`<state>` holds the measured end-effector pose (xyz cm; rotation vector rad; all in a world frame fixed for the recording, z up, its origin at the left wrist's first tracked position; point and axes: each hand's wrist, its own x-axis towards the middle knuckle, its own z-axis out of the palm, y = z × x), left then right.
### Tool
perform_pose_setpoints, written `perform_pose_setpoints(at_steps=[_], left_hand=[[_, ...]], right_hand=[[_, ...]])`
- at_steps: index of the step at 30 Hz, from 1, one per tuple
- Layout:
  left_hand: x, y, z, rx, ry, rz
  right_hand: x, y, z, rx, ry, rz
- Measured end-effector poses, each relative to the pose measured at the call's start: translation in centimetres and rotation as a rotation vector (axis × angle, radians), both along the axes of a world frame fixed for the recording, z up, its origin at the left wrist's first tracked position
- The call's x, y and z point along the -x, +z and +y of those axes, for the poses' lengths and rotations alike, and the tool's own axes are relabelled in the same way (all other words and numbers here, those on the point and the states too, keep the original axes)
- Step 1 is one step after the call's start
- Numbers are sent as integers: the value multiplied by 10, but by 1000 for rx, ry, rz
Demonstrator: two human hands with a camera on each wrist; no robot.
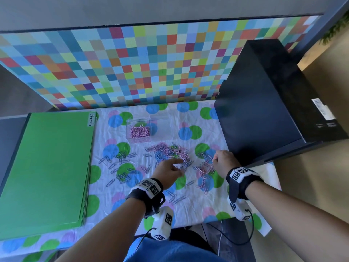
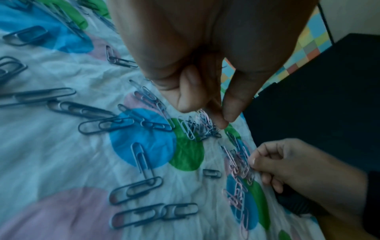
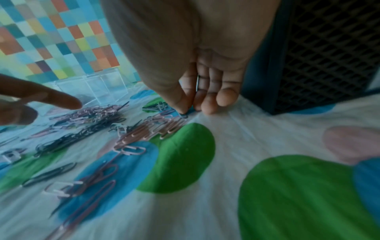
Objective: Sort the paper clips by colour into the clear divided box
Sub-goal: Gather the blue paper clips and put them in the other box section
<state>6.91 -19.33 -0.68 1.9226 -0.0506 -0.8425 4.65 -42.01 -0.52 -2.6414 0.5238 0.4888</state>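
Observation:
The clear divided box point(image 1: 149, 129) stands at the back of the cloth, with pink clips point(image 1: 140, 132) in its left compartment; I see none in the right one. In front of it lies a mixed pile of pink and blue-grey clips point(image 1: 170, 154). My left hand point(image 1: 180, 167) reaches into the pile's near edge, its thumb and forefinger point(image 2: 221, 123) a little apart and touching clips. At a smaller pink and blue heap point(image 1: 204, 167) my right hand point(image 1: 214, 162) has curled fingers, and its thumb point(image 3: 179, 104) and forefinger pinch a dark clip point(image 3: 184, 115) against the cloth.
Blue-grey clips point(image 1: 120, 167) lie scattered on the dotted cloth to the left. A green folder stack point(image 1: 47, 167) labelled Permits covers the left side. A black cabinet point(image 1: 264, 110) stands close on the right. A chequered panel point(image 1: 132, 63) rises behind.

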Motion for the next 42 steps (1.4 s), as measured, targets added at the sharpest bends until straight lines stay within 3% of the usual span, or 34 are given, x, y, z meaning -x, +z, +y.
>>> perform_pose_setpoints(at_steps=[3,7,9,12,19,23,28,33,42], left_hand=[[-2,3,1,95,117,201],[-3,8,2,382,456,494],[-5,9,2,494,575,586],[-9,12,1,609,665,647],[-24,24,6,611,723,535],[-46,26,21,611,842,525],[-103,35,48,569,924,363],[-137,39,60,382,921,273],[-145,33,58,18,698,146]], right_hand=[[2,5,3,-10,0,-12],[-2,26,28,-138,29,-163],[-4,38,50,-229,105,-243],[-9,52,85,-278,206,-215],[-24,55,119,-255,253,-170],[-24,61,112,-344,212,-271],[-15,52,87,-350,162,-311],[4,44,72,-351,120,-228],[20,27,47,-298,73,-185]])
